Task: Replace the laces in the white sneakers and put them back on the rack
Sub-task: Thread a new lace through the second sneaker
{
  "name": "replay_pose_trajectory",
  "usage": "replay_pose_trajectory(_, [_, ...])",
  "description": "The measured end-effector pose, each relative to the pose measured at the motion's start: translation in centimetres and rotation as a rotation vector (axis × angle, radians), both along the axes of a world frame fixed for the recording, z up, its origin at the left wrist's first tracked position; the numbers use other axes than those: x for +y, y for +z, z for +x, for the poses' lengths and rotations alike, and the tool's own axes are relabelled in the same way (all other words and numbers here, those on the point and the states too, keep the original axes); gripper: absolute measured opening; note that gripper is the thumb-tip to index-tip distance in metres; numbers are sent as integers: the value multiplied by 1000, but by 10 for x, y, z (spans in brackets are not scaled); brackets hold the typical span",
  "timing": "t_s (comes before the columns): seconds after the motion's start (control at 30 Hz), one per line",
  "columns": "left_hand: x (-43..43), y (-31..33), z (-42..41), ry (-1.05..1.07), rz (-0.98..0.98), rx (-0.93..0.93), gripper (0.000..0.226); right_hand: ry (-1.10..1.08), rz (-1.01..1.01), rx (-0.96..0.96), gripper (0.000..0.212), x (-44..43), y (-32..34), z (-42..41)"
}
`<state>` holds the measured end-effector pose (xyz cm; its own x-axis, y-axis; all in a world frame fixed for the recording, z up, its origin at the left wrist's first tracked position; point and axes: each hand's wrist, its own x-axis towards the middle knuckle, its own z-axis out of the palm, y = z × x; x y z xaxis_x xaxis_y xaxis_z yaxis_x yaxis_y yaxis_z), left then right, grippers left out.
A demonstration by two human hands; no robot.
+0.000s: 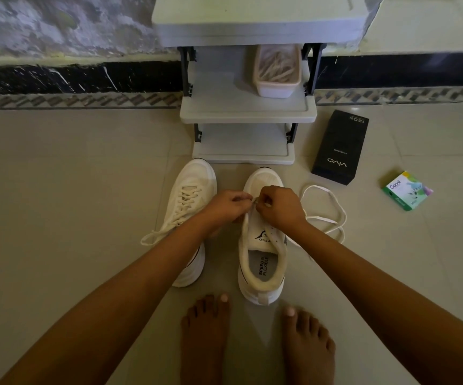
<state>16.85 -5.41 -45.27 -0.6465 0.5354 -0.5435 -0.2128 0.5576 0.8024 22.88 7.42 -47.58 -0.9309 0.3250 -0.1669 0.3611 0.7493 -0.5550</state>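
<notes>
- The laced sneaker (188, 207) is sitting centre-left, looking finished.
- The left hand (224, 207) and right hand (280, 207) are both pinching the lace (333, 215) at the unlaced sneaker (262, 262)'s front eyelets, mid-frame.
- The rest of it is trailing right across the floor.
- I'm guessing most of the threading is waiting, plus the trip to the rack (247, 112) up top.

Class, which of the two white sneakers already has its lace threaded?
The left sneaker: a lace criss-crosses its eyelets. On the right sneaker the upper eyelets are bare; the left hand and right hand pinch its loose lace.
</notes>
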Motion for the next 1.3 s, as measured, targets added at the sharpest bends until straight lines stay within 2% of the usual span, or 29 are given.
replay_pose_trajectory(0.1, [0,1,-2,90,4,-119,30,-59,-62,35,17,-5,-4,4])
replay_pose_trajectory(0.2, [-3,-3,-1,93,51,-101,24,-92,-85,78,16,-12,-5,7])
replay_pose_trajectory(0.3, [1,-10,4,155,26,109,10,-120,-77,95,18,-17,-4,8])
replay_pose_trajectory(0.37, [6,-11,4,148,-50,285,6,-117,7,114,20,-16,-3,10])
replay_pose_trajectory(0.43, [10,-5,2,151,-74,362,7,-73,102,73,48,-10,-6,12])
replay_pose_trajectory(0.5, [13,17,-5,307,134,219,11,-4,66,-50,73,3,-6,15])
replay_pose_trajectory(0.57, [13,51,-23,513,535,17,18,67,52,-119,77,15,-9,16])
replay_pose_trajectory(0.63, [4,84,-51,677,921,-101,21,112,32,-137,77,21,-10,15])
replay_pose_trajectory(0.67, [-1,96,-63,726,1057,-155,21,123,-4,-150,79,23,-8,15])
replay_pose_trajectory(0.7, [-5,104,-71,752,1089,-170,20,127,-51,-161,80,26,-6,13])
replay_pose_trajectory(0.73, [-7,104,-74,755,983,-118,18,126,-105,-168,81,28,-5,14])
replay_pose_trajectory(0.77, [-7,97,-72,703,737,5,15,118,-159,-169,82,30,-5,15])
replay_pose_trajectory(0.83, [-4,63,-51,392,129,261,15,105,-225,-171,85,30,-4,17])
replay_pose_trajectory(0.87, [-2,44,-36,174,-74,318,21,106,-230,-170,86,29,-4,19])
replay_pose_trajectory(0.93, [1,13,-12,-179,-322,417,28,110,-213,-162,87,26,-5,20])
replay_pose_trajectory(1.0, [5,6,-3,-266,-396,488,20,110,-201,-157,87,25,-7,19])
replay_pose_trajectory(1.07, [6,17,-8,-193,-222,383,17,105,-193,-152,88,25,-8,19])
replay_pose_trajectory(1.1, [5,30,-12,-53,-26,217,17,102,-186,-154,88,25,-9,19])
replay_pose_trajectory(1.17, [-6,63,-28,351,577,-203,20,99,-178,-155,88,25,-11,19])
replay_pose_trajectory(1.2, [-15,80,-40,500,854,-330,23,99,-179,-155,89,25,-12,20])
replay_pose_trajectory(1.23, [-25,94,-53,574,1025,-356,25,101,-178,-153,89,24,-12,19])
replay_pose_trajectory(1.27, [-32,104,-63,595,1077,-322,25,102,-178,-154,89,24,-13,19])
replay_pose_trajectory(1.3, [-36,106,-70,595,1012,-268,25,102,-184,-156,89,24,-14,19])
